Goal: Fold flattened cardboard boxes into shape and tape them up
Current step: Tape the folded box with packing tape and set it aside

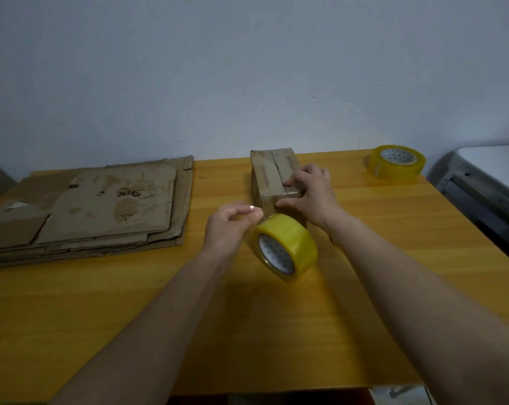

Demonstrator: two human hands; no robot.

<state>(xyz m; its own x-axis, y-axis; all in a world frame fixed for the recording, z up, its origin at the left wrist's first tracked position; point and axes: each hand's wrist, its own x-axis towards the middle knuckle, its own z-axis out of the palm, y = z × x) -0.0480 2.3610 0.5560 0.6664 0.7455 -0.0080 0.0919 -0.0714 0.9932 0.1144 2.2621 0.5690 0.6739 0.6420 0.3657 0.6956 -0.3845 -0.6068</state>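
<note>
Right hand presses open fingers on the box, its seam running away from it; left hand pinches tape beside the roll.

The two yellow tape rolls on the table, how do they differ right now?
The near tape roll is tilted on its edge, its core facing the camera; the far tape roll lies flat with its core facing up. The near one sits between the hands, beside the folded box; the far one stands alone at the table's back right. Both are yellow-tinted packing tape on white cores.
</note>
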